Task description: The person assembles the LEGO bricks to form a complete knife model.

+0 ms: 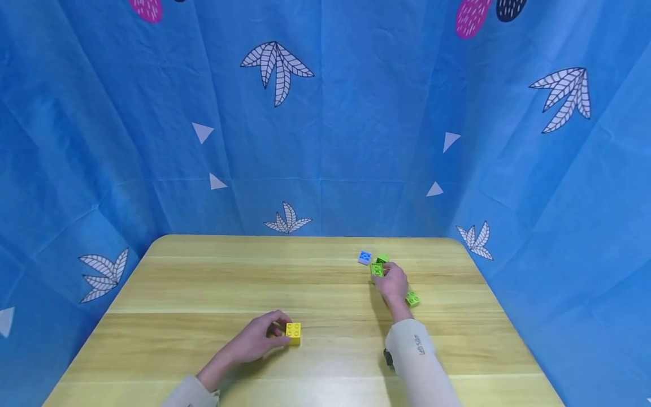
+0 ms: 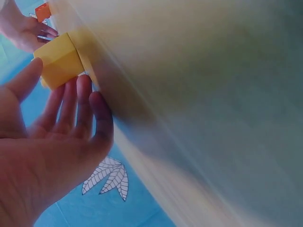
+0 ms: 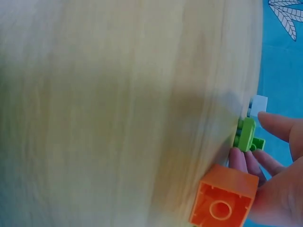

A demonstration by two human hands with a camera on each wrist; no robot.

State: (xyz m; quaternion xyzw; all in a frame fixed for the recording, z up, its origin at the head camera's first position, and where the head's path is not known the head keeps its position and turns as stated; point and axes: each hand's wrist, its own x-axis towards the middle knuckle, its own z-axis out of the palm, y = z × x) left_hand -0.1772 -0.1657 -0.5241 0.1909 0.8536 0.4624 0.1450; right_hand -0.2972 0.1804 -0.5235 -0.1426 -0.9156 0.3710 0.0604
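My left hand holds a yellow brick by its left side, low over the table. In the left wrist view, the thumb lies against the yellow brick and the fingertips are under or behind it. Farther off, at right, my right hand pinches a green brick between thumb and fingers. Another green brick is just behind it, beside a light blue brick. Near the right wrist is a third green brick. An orange brick, hollow side visible, sits close to the right hand.
The wooden table has rounded far corners and ends at a blue patterned curtain, which also hangs along both sides. The orange brick does not show in the head view.
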